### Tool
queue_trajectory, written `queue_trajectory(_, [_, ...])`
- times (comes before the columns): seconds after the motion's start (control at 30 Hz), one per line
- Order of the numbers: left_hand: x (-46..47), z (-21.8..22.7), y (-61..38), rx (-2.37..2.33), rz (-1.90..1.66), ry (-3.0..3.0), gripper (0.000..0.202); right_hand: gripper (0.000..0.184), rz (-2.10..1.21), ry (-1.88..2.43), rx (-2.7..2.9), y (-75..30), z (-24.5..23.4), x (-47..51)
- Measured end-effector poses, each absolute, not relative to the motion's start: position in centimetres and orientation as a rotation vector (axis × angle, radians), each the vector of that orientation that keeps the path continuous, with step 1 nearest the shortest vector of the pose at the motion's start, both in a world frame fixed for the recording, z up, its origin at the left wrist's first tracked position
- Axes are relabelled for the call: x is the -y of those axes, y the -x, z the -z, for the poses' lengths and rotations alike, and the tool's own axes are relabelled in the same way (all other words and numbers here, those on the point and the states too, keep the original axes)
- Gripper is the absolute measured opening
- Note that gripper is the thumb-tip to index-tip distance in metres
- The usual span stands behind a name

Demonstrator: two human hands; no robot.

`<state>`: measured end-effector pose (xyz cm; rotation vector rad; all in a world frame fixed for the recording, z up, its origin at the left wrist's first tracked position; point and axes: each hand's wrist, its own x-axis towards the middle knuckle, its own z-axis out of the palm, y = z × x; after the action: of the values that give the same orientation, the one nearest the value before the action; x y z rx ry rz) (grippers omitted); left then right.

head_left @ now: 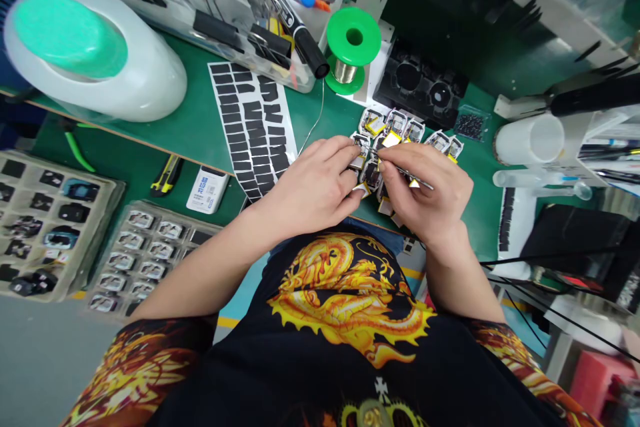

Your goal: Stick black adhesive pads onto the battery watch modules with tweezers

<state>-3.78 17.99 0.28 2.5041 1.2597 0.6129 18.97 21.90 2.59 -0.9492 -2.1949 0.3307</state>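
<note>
Fairly bright, even light reaches the table [203,125] with only soft shadows, while wide-angle distortion stretches the white container [155,83] at left and the red block [597,380] low right looks blurred.

Housings [397,121] partly hidden behind right hand [431,190], tray [97,217] cut off at left, box lettering [204,185] too small

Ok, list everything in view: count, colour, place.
device parts: several, white and yellow, centre
thin tool: one, silver, centre
spool: one, green, upper middle
marker: one, black, beside spool
sticker sheet: one, white and black, left of centre
container: one, white and green, upper left
knife: one, yellow and black, left
box: one, white and blue, by knife
trays: two, greyish, lower left
bench: one, green, middle
left hand: one, bare, at parts
right hand: one, bare, holding tool
</note>
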Motion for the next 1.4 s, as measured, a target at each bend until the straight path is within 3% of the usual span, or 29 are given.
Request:
queue_trajectory(0.23, [-18.1, -0.5, 3.8, -1.258, -0.607, -2.451, 0.028, 0.018, -0.352, 0.992, 2.183, -18.8, -2.9, -21.5])
queue_trajectory(1.4, [-17.9, -0.6, 3.6, -1.259, -0.542, -2.545, 0.034, 0.015, -0.339, 1.013, 2.236, -17.7, -3.0, -22.1])
